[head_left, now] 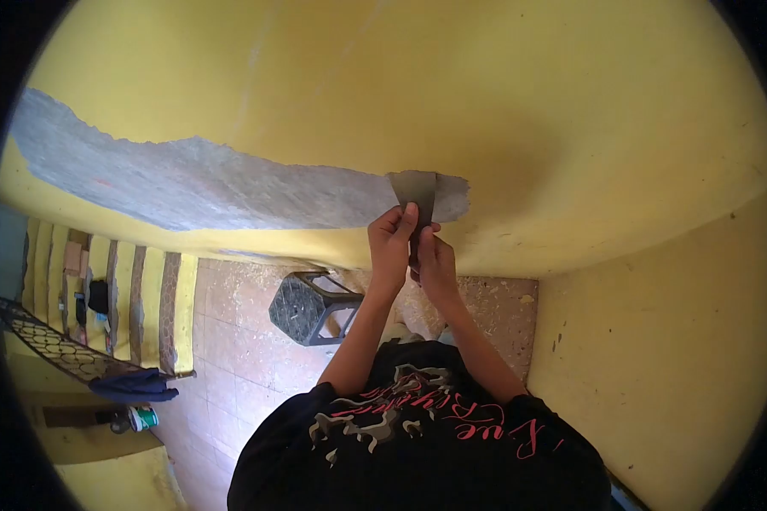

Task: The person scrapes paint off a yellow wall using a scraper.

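Note:
Both of my hands are in front of the yellow wall (486,94), holding a dark grey, partly folded piece of sandpaper (415,187). My left hand (391,244) pinches it with the thumb pressed on its front. Just to the right and slightly lower, my right hand (435,266) has its fingers closed around the narrow lower end. The sheet's wide upper part fans out before a bare grey patch (256,189), where the paint is gone. Whether the sheet touches the wall I cannot tell.
A dark plastic stool (298,308) stands on the tiled floor (239,341), which is strewn with paint flakes. Steps (149,294) and a metal railing (60,341) with a dark blue cloth (135,385) are at the left, near a white-and-green bucket (143,417). Another wall (656,315) closes the right side.

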`<state>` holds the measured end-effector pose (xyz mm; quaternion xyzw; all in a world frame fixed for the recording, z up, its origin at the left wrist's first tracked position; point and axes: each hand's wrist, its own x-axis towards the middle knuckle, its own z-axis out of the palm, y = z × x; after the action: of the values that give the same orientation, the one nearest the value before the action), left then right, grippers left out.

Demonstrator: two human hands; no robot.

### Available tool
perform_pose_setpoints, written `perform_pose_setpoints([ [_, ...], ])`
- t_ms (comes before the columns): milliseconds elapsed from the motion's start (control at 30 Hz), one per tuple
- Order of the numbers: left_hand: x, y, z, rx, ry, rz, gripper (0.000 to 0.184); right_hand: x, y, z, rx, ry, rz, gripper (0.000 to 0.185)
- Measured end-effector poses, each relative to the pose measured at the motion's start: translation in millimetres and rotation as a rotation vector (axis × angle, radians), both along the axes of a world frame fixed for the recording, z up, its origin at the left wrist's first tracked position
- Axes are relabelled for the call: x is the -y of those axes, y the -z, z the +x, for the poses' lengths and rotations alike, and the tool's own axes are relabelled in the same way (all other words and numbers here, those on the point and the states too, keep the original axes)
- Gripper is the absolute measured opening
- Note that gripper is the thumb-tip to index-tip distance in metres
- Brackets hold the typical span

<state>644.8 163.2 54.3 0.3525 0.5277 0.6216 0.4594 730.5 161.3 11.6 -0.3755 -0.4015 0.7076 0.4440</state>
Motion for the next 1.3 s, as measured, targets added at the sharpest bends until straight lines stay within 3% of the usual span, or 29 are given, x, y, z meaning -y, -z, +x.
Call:
perform_pose_setpoints([
  [133,-5,9,-8,0.014,0.137,-0.014,0.036,-3,7,-2,-0.055,0.013,-0.075,0.048],
  [233,-4,9,-9,0.192,0.167,-0.032,0.038,-1,14,-12,-0.031,0.059,-0.114,0.047],
  [333,-6,21,-18,0.107,0.219,-0.092,0.04,0,14,-24,-0.019,0.197,-0.049,0.044],
  [400,-10,33,-24,-0.051,0.225,0.001,0.04,-2,15,-27,0.027,0.195,0.021,0.04],
  [500,-12,10,-23,-0.059,0.267,-0.033,0.04,-2,-9,-24,0.055,0.192,-0.008,0.042],
  [700,-12,8,-30,-0.1,0.256,0.019,0.041,3,-11,-46,0.066,0.324,-0.04,0.049],
  [900,-6,16,-34,-0.039,0.297,0.003,0.042,17,-8,-50,0.076,0.34,-0.105,0.046],
  [1000,-11,16,-37,-0.043,0.267,0.074,0.043,11,-23,-58,0.113,0.375,-0.018,0.044],
  [1100,-11,-29,-40,-0.043,0.232,0.142,0.042,6,-44,-60,0.031,0.326,0.038,0.044],
  [1133,-16,-12,-43,-0.165,0.232,0.126,0.042,5,-40,-60,0.033,0.326,0.055,0.044],
  [1200,-14,17,-44,-0.154,0.245,0.105,0.043,12,-8,-64,0.04,0.342,-0.046,0.047],
  [1300,-5,24,-45,-0.112,0.274,0.026,0.044,20,-1,-67,0.083,0.342,-0.163,0.047],
])
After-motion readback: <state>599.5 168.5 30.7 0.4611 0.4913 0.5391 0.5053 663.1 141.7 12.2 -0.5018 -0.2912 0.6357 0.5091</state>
